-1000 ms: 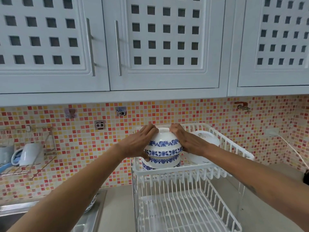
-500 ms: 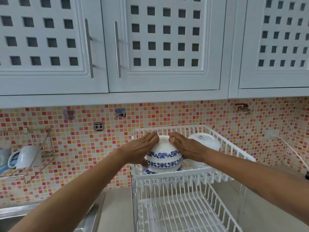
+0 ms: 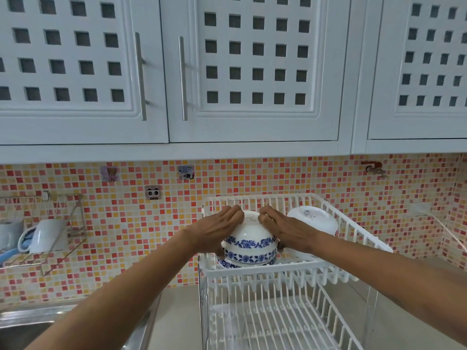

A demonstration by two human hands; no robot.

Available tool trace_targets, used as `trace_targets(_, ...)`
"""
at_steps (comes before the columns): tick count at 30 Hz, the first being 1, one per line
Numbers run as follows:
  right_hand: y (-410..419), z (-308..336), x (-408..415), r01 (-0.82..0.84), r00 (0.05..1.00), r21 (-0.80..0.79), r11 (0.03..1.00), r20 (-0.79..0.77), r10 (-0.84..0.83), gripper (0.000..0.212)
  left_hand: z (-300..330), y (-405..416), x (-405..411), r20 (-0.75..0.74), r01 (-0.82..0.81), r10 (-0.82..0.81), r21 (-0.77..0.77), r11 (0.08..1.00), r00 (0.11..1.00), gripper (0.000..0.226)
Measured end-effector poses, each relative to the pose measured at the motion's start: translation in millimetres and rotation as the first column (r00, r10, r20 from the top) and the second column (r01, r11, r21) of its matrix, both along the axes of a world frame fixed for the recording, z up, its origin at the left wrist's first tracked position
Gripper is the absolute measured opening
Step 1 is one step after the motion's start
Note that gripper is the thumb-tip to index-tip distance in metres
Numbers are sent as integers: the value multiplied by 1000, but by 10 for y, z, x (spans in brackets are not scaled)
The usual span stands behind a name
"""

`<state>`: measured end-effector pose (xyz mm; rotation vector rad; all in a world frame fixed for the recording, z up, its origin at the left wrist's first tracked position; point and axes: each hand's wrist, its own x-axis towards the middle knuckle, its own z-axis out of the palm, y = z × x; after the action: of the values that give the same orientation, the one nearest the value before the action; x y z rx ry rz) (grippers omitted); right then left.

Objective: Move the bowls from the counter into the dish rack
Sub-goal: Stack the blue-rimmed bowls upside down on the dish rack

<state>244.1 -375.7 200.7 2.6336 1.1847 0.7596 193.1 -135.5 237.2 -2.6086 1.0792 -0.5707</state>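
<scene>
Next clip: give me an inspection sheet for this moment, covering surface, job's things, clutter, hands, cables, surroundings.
Surface: beige counter, bare where visible.
Job's things: stack of blue-patterned bowls, upside down, in top tier of white dish rack; white bowl beside it.
Clutter: nothing seen.
Hands: left hand and right hand clasp the stack's sides.
Cables: white cord along right wall.
Surroundings: mosaic backsplash, white cabinets, wire wall rack holding cups, sink.

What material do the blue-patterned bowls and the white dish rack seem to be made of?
Blue-patterned bowls: probably glazed ceramic or porcelain, since the white surface is glossy and carries printed blue flower bands. Dish rack: probably white plastic or plastic-coated wire, with thick, smooth, matte bars; which one, I cannot tell.
</scene>
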Motion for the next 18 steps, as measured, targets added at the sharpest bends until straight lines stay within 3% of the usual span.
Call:
trace_targets(3,-36,29,-43,-78,984,116,990,-153,96,69,-45,31,39,-114,-34,22,-107,994,993,91)
trace_targets(6,-59,130,-169,53,871,328,943,-477,117,64,-82,18,24,-323,-124,6,-345,930,946,96)
trace_targets(10,140,327,-242,494,602,501,711,-787,136,66,-48,-155,33,-556,-433,31,-609,665,830,92)
trace_targets(13,378,340,-198,686,398,396,610,-906,140,61,12,-282,124,-751,-659,10,-572,489,660,101)
trace_targets(15,496,278,-173,739,369,378,558,-920,134,64,-10,-328,176,-807,-735,-15,-546,403,591,94)
trace_targets(18,563,183,-146,759,442,449,472,-887,132,59,-112,-350,260,-839,-796,-81,-538,277,539,86)
